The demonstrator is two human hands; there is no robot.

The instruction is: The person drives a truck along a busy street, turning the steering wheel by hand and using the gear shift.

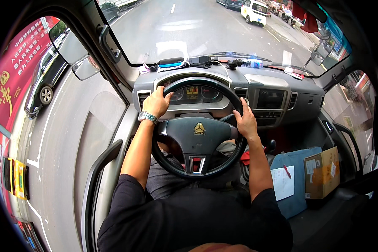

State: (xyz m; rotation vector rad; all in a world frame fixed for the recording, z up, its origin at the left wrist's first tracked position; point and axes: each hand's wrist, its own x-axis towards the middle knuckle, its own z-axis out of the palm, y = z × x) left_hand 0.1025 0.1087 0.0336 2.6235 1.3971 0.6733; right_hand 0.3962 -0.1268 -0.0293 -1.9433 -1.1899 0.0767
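Both of my hands are on a black steering wheel (197, 145) in a truck cab. My left hand (156, 102) grips the rim at the upper left, its thumb lying over the inner side; a metal wristwatch (148, 117) is on that wrist. At the upper right, my right hand (246, 122) holds the rim with its thumb on the inner side and its fingers reaching along the outer edge. Part of its hold is hidden by the hand itself. Between the hands, behind the wheel, shows the lit instrument cluster (192, 93).
A dark screen (270, 98) sits in the dashboard's right part. On the passenger seat lie a cardboard box (321, 172), a paper pad (282, 184) and a red pen (287, 171). Outside are a white van (254, 11) ahead, a black car (46, 80) at left, and a side mirror (85, 68).
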